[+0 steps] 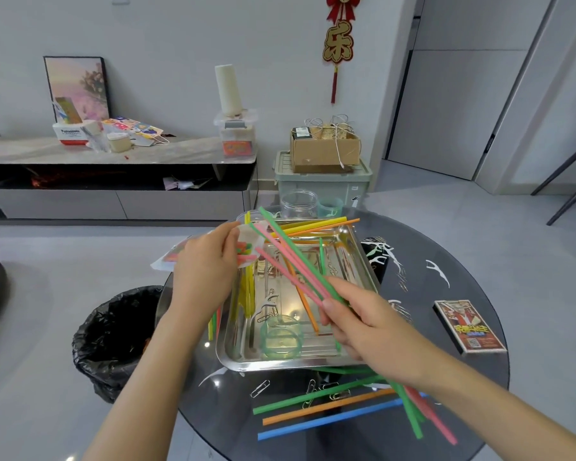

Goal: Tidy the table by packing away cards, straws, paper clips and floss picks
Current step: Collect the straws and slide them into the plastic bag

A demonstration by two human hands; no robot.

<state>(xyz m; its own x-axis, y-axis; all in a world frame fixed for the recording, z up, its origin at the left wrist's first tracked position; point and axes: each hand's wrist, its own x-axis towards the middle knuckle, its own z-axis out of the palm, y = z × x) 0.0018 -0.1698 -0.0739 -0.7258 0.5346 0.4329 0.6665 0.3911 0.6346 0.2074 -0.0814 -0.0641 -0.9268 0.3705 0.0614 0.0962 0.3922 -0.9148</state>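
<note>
round dark glass table, shiny steel tray; right hand clamped on thin straws, left hand pinching clear bag

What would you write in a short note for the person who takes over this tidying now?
Left hand: grips a clear bag with some straws already inside.
Right hand: holds a bunch of pink and green straws, tips toward the bag.
Things: other straws and paper clips lie in the metal tray; loose straws, more clips, floss picks and a card box lie on the table.
Done: a few straws bagged.
Left: bag this bunch, then the other straws; pack the clips and floss picks; put the card box away.
</note>
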